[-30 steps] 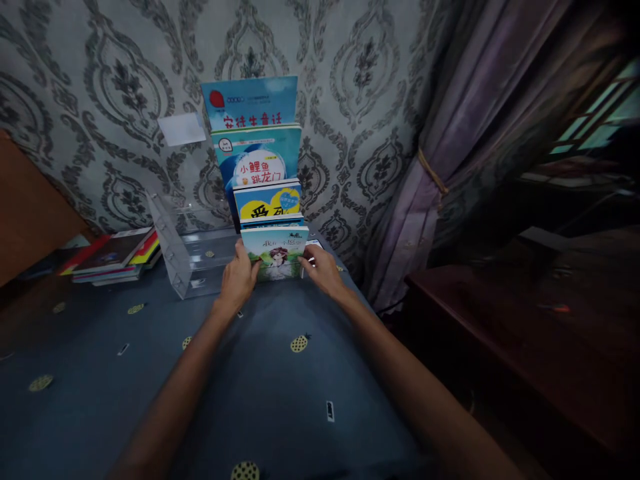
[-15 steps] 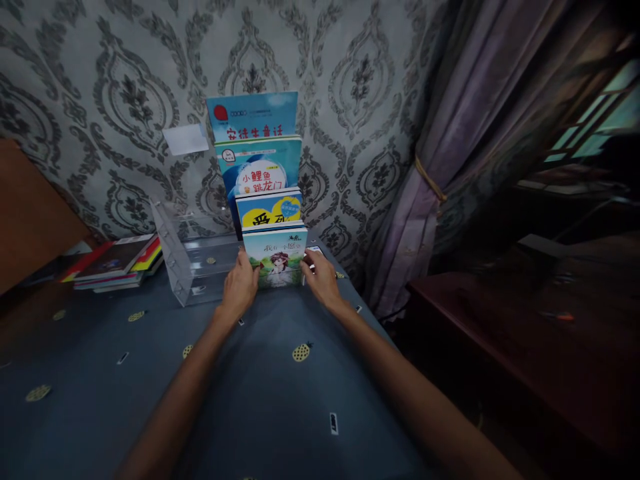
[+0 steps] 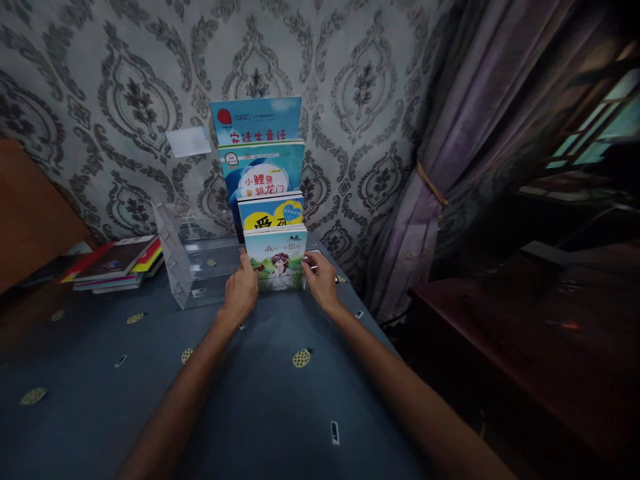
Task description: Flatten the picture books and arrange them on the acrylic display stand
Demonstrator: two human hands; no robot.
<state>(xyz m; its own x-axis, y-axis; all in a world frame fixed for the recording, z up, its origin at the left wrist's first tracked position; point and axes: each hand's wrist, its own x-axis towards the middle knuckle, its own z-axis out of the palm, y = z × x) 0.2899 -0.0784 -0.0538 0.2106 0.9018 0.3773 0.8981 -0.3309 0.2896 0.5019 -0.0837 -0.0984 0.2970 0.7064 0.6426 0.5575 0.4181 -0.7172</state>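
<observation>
Single head-worn view, person's own viewpoint. Sits above the dark blue, pineapple-printed, cloth-covered worktop (image 3: pixel 280 420), facing forward and down toward the grey damask-patterned wall (image 3: pixel 345 40). Wide coverage, edges look stretched. Both bare forearms (image 3: pixel 200 373) run in from the bottom edge, nearest the lens. Stepped row of upright, mostly blue paperback books (image 3: pixel 263 170) faces camera, middle distance, slightly left of centre. Gathered purple fabric curtain (image 3: pixel 400 260) and dark reddish wooden furniture (image 3: pixel 460 313) fall on the right.

Between the fingers (image 3: pixel 245 261), the front book (image 3: pixel 278 267) reads 我有一个愿, then a blurred character. Behind it, above them, the yellow-and-blue book (image 3: pixel 250 215) shows 爱, the teal book (image 3: pixel 264 175) 小鲤鱼跳龙门, and, farthest from them, the rear book (image 3: pixel 257 121) 安徒生童话.
</observation>
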